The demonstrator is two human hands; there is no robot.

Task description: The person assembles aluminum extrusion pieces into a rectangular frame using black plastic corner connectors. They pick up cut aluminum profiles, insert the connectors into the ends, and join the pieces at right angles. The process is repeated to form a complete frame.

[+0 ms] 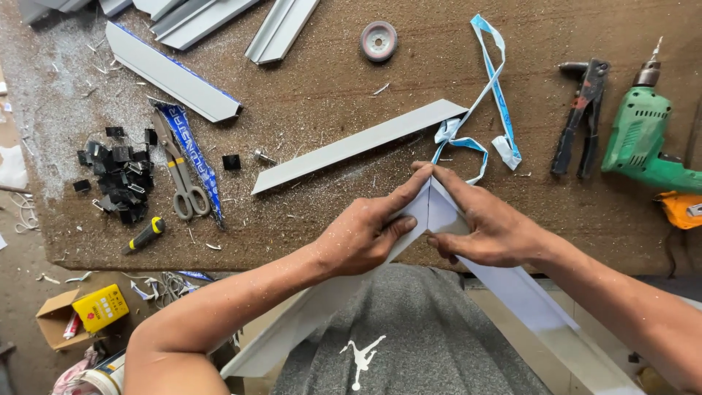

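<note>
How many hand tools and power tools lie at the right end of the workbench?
3: a hand riveter lying upright, a green drill right of it, and an orange tool below the drill, cut off by the frame edge. More may lie out of view.

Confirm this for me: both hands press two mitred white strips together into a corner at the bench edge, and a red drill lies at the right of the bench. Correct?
Not quite. The head view shows the drill is green, not red. The rest holds: the left hand and right hand press the two mitred white strips into a corner at the edge of the bench, with the drill at its right.
</note>
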